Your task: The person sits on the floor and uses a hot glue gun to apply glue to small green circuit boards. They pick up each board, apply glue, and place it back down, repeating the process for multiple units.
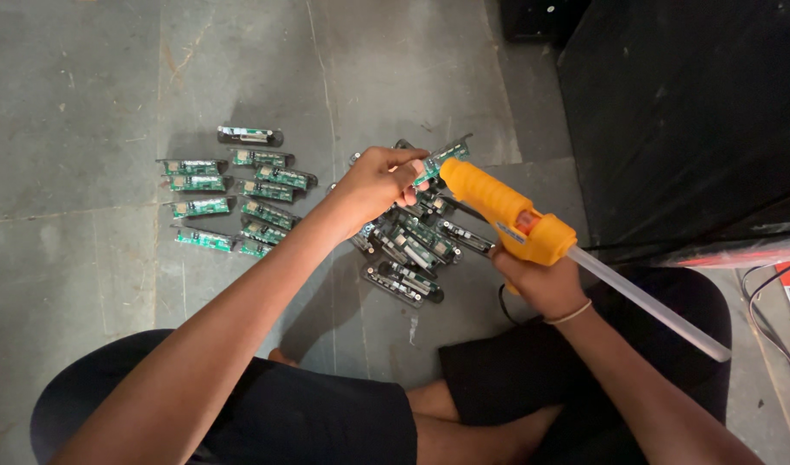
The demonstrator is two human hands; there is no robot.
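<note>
1. Leftmost, on the grey tiled floor (76, 129): laid-out circuit boards (231, 194), green, set flat in rough rows, mostly apart from each other, a few nearly touching.
2. Left hand (373, 182): raised above the floor, fingers curled shut, pinching one green circuit board (442, 159) by its near end. Board tilts up to the right, held in the air over the pile.
3. Under and just right of that hand: pile of boards (412, 250), heaped and overlapping, some in dark housings, lying on the floor in front of the crossed legs.
4. Glue gun (507, 215): yellow-orange, nozzle at upper left, touching or just short of the held board; cannot tell which. Clear glue stick (649, 303) sticks out of the back, running down to the right.
5. Right hand (541, 280): wrapped closed around the gun's grip from below, thin band on the wrist. Trigger finger is hidden behind the gun body.
6. Far right: black cloth-covered block (688, 112) standing on the floor, red edge and cables at its foot.
</note>
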